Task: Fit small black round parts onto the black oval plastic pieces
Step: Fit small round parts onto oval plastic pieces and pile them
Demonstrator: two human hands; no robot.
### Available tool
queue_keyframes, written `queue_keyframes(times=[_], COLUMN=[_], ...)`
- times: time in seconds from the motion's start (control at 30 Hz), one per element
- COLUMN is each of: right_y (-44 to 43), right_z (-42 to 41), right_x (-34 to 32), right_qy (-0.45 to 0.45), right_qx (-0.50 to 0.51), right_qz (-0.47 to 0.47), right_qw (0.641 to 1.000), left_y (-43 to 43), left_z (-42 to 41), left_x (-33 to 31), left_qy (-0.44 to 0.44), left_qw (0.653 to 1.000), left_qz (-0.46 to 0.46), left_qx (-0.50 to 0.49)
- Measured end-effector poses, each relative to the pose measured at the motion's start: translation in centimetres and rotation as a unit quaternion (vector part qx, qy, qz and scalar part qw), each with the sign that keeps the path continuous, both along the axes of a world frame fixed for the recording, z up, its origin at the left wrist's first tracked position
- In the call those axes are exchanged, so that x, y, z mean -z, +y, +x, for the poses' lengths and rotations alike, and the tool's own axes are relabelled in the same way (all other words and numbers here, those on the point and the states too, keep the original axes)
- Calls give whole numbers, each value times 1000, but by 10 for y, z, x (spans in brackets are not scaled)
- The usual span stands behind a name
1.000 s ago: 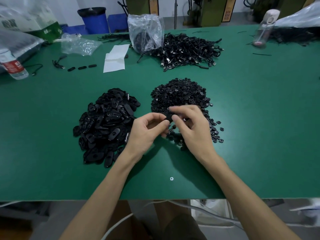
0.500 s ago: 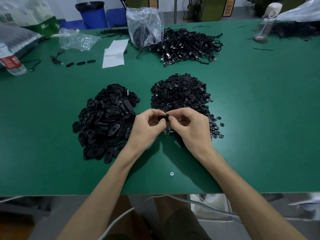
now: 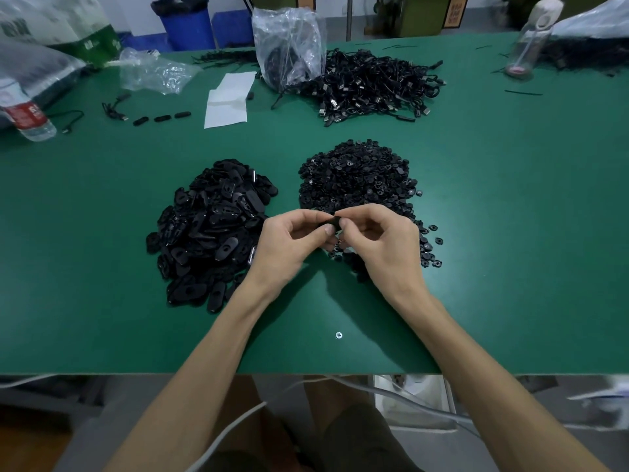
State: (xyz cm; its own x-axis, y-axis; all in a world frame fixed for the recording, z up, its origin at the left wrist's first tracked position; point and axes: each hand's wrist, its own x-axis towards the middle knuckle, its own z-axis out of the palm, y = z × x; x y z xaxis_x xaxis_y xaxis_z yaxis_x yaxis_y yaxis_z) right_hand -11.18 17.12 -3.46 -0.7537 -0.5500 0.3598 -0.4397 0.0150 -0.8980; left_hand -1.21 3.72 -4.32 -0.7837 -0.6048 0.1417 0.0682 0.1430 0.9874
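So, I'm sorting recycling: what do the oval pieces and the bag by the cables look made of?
Oval pieces: probably moulded plastic, black, with soft highlights on smooth rounded faces. Bag: thin clear plastic film, crinkled and glossy.

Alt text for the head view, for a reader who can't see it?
The left hand and right hand pinch one small black piece over a green table, between a pile of oval pieces at left and a pile of round parts beyond.

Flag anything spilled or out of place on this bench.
A few round parts lie loose beyond their pile's right edge. A water bottle lies on its side far left. One cross-head screw sits alone near the table's front edge.
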Motion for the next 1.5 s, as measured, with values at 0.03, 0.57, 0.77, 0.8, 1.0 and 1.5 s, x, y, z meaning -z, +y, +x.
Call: queue_keyframes(times=[0.03, 0.57, 0.77, 0.8, 1.0, 1.5], right_y=[0, 8, 51, 58, 73, 52], right_z=[0, -14, -77, -85, -100, -71], right_x=[0, -6, -18, -15, 4, -1], right_qy=[-7, -17, 50, 53, 37, 248], right_qx=[-3, 24, 184, 198, 233, 110], right_qz=[-2, -3, 63, 88, 169, 195], right_qw=[1000, 1000, 980, 975, 957, 943], left_y=[0, 9, -20, -30, -64, -42], left_z=[0, -2, 0, 3, 23, -2], left_x=[0, -8, -32, -34, -32, -22], left_qy=[3, -13, -135, -176, -275, -313], left_qw=[1000, 953, 881, 866, 839, 792], left_qz=[5, -299, -437, -446, -450, -519], left_qx=[1, -44, -122, -141, -133, -77])
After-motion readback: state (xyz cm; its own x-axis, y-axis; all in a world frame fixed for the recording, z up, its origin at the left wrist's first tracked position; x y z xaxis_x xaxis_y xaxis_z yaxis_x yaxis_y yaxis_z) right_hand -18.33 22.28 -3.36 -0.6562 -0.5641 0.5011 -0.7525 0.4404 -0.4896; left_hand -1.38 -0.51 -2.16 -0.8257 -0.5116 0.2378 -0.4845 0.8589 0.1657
